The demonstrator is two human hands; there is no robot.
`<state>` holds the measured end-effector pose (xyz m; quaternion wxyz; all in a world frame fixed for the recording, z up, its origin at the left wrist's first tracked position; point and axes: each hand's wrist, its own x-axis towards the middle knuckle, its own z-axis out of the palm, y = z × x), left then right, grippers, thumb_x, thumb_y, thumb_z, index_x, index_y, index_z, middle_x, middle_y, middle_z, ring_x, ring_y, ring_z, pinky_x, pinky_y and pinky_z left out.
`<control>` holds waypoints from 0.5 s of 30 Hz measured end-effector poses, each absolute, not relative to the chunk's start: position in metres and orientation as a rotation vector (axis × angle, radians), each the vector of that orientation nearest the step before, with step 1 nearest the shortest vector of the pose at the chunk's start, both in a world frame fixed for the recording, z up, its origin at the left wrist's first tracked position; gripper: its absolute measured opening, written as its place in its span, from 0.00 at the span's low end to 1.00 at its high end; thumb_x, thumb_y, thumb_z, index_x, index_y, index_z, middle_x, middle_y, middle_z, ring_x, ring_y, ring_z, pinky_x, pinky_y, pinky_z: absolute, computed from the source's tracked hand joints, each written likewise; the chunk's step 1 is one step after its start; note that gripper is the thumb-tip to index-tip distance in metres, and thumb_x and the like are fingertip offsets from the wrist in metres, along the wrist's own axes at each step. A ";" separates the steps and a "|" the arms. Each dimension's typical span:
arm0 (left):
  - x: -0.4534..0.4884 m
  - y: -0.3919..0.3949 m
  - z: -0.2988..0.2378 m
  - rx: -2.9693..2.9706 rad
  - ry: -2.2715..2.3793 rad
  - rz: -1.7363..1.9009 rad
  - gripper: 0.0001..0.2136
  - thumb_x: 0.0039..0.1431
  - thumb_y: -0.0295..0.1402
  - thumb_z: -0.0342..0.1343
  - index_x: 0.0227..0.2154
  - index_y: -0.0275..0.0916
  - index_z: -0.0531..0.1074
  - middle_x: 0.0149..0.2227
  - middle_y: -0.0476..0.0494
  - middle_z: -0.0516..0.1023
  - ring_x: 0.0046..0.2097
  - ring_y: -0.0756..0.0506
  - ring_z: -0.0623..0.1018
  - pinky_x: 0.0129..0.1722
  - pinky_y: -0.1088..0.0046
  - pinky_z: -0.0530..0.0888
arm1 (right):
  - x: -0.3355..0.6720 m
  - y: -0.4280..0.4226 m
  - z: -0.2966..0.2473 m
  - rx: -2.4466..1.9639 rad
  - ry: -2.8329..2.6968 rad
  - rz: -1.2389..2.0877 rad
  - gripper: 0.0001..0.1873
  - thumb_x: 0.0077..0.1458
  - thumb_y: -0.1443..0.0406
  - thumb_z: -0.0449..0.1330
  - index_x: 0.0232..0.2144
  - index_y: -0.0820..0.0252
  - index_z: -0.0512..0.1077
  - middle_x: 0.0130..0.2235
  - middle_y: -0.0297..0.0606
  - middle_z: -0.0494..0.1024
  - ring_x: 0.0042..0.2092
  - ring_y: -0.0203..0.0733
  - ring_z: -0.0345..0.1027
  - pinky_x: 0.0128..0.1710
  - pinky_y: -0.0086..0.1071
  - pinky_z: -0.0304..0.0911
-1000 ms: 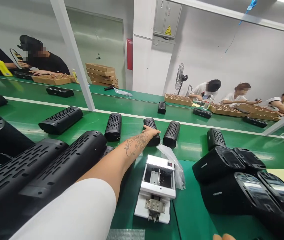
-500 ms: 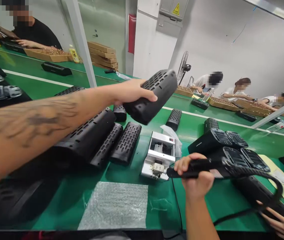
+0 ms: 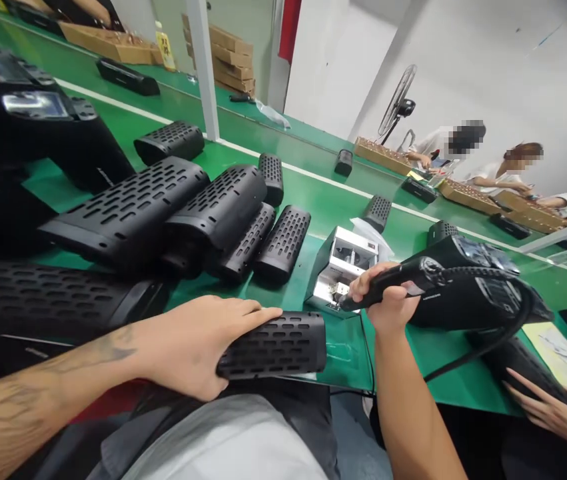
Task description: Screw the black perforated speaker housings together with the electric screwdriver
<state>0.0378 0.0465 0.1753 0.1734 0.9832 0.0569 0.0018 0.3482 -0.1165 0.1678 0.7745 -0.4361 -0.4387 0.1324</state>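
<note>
My left hand (image 3: 188, 343) is wrapped round a black slotted housing (image 3: 280, 343), held low at the near edge of the table, just above my lap. My right hand (image 3: 388, 297) grips a black electric screwdriver (image 3: 393, 283), which lies nearly level with its cable looping off to the right. The screwdriver's tip is at the front of a silver screw feeder (image 3: 353, 250); whether it touches a screw is too small to tell. Several more black slotted housings (image 3: 283, 243) lie behind my left hand, some stacked on others.
Black units with clear-film tops (image 3: 483, 287) stand to the right, near a yellow sheet (image 3: 558, 347). Another person's hand (image 3: 558, 407) rests on a black housing at far right. Co-workers sit across the green table (image 3: 323, 193) beside cardboard trays (image 3: 383, 157). A white post (image 3: 203, 73) rises at the back.
My left hand has brought the housing down and toward me from above the table. The bubble-wrap sheet seen earlier is now hidden. My right hand keeps the screwdriver at the feeder.
</note>
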 end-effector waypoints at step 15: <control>0.024 0.046 0.131 2.667 0.342 0.038 0.44 0.57 0.43 0.78 0.77 0.42 0.74 0.73 0.30 0.83 0.70 0.25 0.85 0.74 0.45 0.80 | 0.275 -0.221 0.212 -1.048 -1.117 0.353 0.27 0.67 0.36 0.78 0.50 0.49 0.91 0.28 0.30 0.84 0.23 0.45 0.74 0.29 0.45 0.79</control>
